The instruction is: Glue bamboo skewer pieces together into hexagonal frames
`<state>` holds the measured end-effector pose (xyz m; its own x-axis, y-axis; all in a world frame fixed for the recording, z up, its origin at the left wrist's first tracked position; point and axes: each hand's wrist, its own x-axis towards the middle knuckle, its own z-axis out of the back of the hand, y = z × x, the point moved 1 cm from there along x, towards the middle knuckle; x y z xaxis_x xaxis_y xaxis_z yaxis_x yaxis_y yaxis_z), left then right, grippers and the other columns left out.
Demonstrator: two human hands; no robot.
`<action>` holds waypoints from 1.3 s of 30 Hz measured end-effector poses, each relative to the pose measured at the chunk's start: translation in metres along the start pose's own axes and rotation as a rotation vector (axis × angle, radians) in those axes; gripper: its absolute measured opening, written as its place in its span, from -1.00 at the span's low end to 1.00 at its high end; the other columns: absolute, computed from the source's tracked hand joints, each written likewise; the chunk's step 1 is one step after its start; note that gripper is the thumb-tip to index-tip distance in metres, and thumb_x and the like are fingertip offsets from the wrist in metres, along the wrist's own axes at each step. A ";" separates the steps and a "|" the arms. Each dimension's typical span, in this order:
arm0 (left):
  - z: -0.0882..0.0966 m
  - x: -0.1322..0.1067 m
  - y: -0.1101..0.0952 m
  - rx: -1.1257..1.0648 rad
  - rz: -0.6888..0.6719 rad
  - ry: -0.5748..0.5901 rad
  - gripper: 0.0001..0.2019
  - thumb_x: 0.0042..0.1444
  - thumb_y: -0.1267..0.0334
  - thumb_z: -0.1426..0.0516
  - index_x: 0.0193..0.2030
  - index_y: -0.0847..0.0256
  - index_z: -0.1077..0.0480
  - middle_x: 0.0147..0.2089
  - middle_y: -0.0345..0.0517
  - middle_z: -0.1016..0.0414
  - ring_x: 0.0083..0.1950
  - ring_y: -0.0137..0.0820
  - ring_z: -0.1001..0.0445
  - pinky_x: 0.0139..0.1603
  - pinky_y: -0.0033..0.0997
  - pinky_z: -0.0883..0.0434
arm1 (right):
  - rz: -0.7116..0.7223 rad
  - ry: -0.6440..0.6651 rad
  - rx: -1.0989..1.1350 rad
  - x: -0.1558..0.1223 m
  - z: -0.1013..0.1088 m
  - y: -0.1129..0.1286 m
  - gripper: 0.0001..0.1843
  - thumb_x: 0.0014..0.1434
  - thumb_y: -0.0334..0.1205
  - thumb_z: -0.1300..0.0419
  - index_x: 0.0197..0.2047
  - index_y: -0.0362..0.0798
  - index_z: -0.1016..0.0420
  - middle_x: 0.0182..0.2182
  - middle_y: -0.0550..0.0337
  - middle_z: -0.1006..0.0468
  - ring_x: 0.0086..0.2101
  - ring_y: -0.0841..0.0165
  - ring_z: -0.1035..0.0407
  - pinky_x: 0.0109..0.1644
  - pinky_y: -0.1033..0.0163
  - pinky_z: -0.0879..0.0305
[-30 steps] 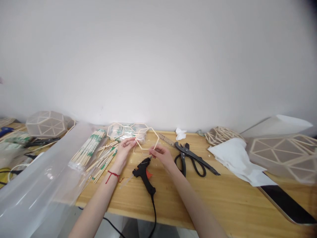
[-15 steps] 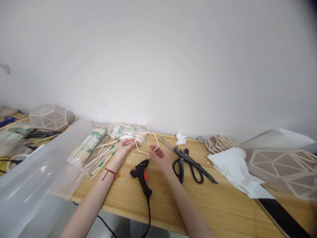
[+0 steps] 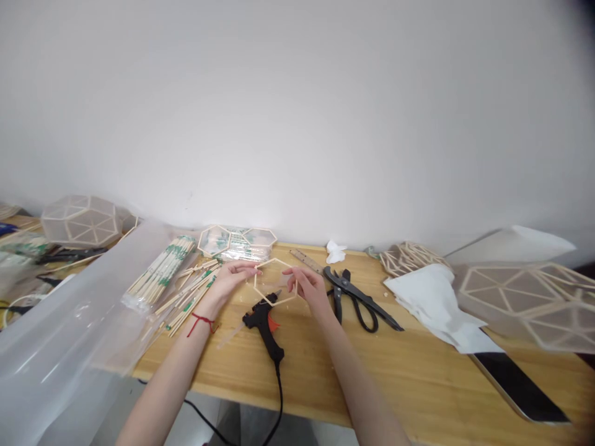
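Between my hands is a hexagon frame [image 3: 284,303] of thin pale wooden sticks, raised over the table. My left hand [image 3: 236,277] pinches its left corner between thumb and fingers. On the opposite side, my right hand [image 3: 307,286] closes its fingertips on the frame's right edge. Just below the frame lies a black hot glue gun [image 3: 264,331] with an orange trigger, nozzle pointing up and right, its cable hanging off the front edge. Beyond my left hand, two joined hexagon frames [image 3: 230,241] rest on a plastic-wrapped pack of sticks.
Black scissors [image 3: 357,300] and a wooden ruler [image 3: 307,261] lie to the right. Loose sticks [image 3: 193,297] and a bagged chopstick bundle [image 3: 162,269] are left, beside plastic sheeting [image 3: 83,334]. Farther right are white cloth [image 3: 437,306], a phone [image 3: 520,387] and a covered stick structure [image 3: 520,297].
The hexagon frame has turned and come slightly lower, nearer the glue gun. My right hand has shifted from its lower right corner up to its right side. The view has moved slightly.
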<state>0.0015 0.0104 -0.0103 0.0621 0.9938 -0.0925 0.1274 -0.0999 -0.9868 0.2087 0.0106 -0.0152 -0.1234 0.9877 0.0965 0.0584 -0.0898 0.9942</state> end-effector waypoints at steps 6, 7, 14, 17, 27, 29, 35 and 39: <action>-0.002 -0.002 0.000 0.056 0.028 0.123 -0.68 -0.20 0.19 -0.33 -0.26 0.27 -0.55 -0.30 -0.01 -0.62 -0.24 -0.29 -0.56 -0.13 -0.35 -0.39 | -0.017 0.044 -0.070 0.005 0.000 -0.006 -0.55 -0.04 0.19 -0.20 -0.46 -0.08 -0.55 -0.73 0.29 -0.32 -0.68 0.50 -0.09 -0.61 0.34 0.06; -0.002 -0.003 -0.001 0.072 0.035 0.135 -0.68 -0.20 0.18 -0.33 -0.26 0.27 -0.55 -0.30 0.00 -0.62 -0.25 -0.28 -0.56 -0.14 -0.35 -0.40 | -0.016 0.064 -0.082 0.005 -0.001 -0.006 -0.55 -0.06 0.19 -0.23 -0.46 -0.08 -0.55 -0.75 0.31 -0.28 -0.68 0.50 -0.09 -0.60 0.33 0.04; -0.004 -0.002 -0.001 0.106 0.025 0.095 -0.64 -0.23 0.18 -0.35 -0.25 0.29 -0.54 -0.33 0.01 -0.62 -0.27 -0.29 -0.56 -0.16 -0.36 -0.41 | 0.032 0.065 -0.087 0.001 -0.008 -0.007 -0.57 -0.01 0.18 -0.20 -0.47 -0.06 -0.49 -0.77 0.37 -0.19 -0.70 0.51 -0.05 -0.60 0.32 0.05; -0.004 -0.002 0.000 0.087 0.018 0.069 -0.66 -0.23 0.17 -0.35 -0.28 0.28 -0.54 -0.31 0.01 -0.62 -0.26 -0.30 -0.56 -0.15 -0.36 -0.41 | 0.039 0.046 -0.071 0.000 -0.009 -0.006 -0.58 0.01 0.18 -0.18 -0.47 -0.05 -0.48 -0.76 0.36 -0.19 -0.69 0.50 -0.07 -0.60 0.33 0.03; -0.003 0.000 0.003 0.099 -0.026 0.075 -0.66 -0.23 0.15 -0.35 -0.29 0.28 -0.55 -0.29 0.01 -0.62 -0.26 -0.29 -0.55 -0.17 -0.36 -0.41 | 0.048 0.065 -0.067 0.000 -0.008 -0.009 -0.58 0.04 0.16 -0.16 -0.47 -0.06 -0.49 -0.73 0.34 -0.21 -0.66 0.49 -0.10 -0.59 0.33 -0.02; -0.002 0.000 0.004 0.100 -0.036 0.087 -0.66 -0.22 0.14 -0.35 -0.29 0.28 -0.55 -0.29 0.01 -0.62 -0.26 -0.30 -0.55 -0.18 -0.37 -0.41 | 0.045 0.075 -0.063 0.000 -0.008 -0.009 -0.58 0.04 0.16 -0.16 -0.49 -0.06 -0.48 -0.73 0.34 -0.21 -0.66 0.49 -0.10 -0.58 0.33 -0.02; -0.001 0.000 0.004 0.099 -0.025 0.101 -0.67 -0.20 0.15 -0.34 -0.26 0.26 -0.55 -0.29 0.00 -0.62 -0.22 -0.29 -0.55 -0.13 -0.34 -0.39 | 0.002 0.074 -0.030 0.001 -0.009 -0.009 -0.56 0.03 0.19 -0.16 -0.40 -0.06 -0.51 -0.70 0.33 -0.26 -0.65 0.49 -0.11 -0.57 0.33 -0.02; -0.001 0.001 0.005 0.109 -0.011 0.096 -0.65 -0.21 0.14 -0.34 -0.25 0.27 -0.54 -0.30 0.01 -0.61 -0.25 -0.29 -0.54 -0.16 -0.36 -0.39 | -0.025 0.057 -0.020 0.002 -0.009 -0.010 -0.54 -0.01 0.21 -0.18 -0.38 -0.06 -0.51 -0.69 0.33 -0.29 -0.65 0.49 -0.10 -0.59 0.33 0.00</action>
<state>0.0033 0.0107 -0.0146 0.1565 0.9849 -0.0741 0.0205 -0.0782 -0.9967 0.1989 0.0120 -0.0244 -0.1807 0.9808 0.0731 0.0351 -0.0678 0.9971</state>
